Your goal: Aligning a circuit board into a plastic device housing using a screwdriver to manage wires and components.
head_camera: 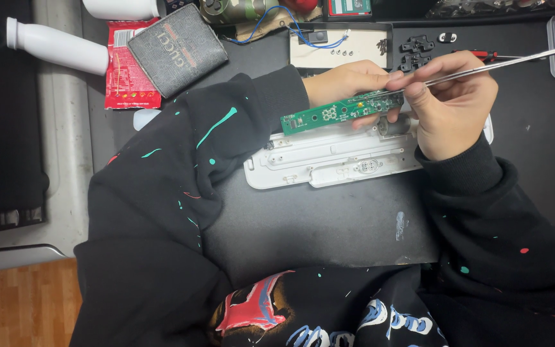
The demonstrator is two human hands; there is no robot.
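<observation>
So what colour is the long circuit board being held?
Green, the circuit board, with small white markings; the head view shows it.

Bright, even light from overhead; soft shadows sit close under the white plastic housing. Slight glare runs along the metal tweezers. Focus stays sharp, the edges barely bent

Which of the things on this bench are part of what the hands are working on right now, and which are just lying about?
In use:
- left hand, holding the green circuit board
- right hand, its grip on the long metal tweezers
- white plastic housing under the board

Lying about:
- white bottle
- red packet
- dark wallet
- red-handled screwdriver
- blue wire
</observation>
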